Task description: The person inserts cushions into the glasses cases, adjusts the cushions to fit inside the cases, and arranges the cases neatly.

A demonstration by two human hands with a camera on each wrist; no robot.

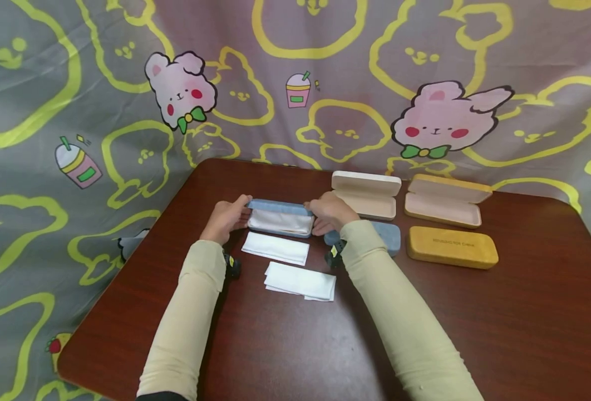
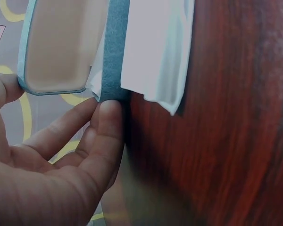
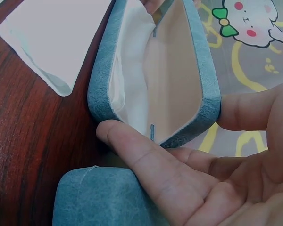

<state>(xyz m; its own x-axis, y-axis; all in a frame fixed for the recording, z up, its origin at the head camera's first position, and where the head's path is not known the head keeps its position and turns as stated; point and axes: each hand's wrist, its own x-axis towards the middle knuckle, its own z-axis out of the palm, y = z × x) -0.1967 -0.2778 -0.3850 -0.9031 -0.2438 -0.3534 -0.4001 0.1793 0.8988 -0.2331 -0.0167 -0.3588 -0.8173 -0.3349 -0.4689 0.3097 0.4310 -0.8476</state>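
Open blue case [image 1: 280, 208], judged light, stiff-shelled and best taken by its short ends, lies between left grip [image 1: 223, 219] and right grip [image 1: 334, 210], both partly spread and holding those ends, thumbs high, fingers low, though full contact with the tabletop [image 1: 290, 340] is hard to confirm

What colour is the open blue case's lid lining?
Pale beige; the lid lining shows best in the right wrist view.

The open blue case [image 3: 101, 89] looks matt and leathery, the white cloths [image 1: 300, 280] smooth, the wood-grained surface [image 1: 285, 345] glossy.
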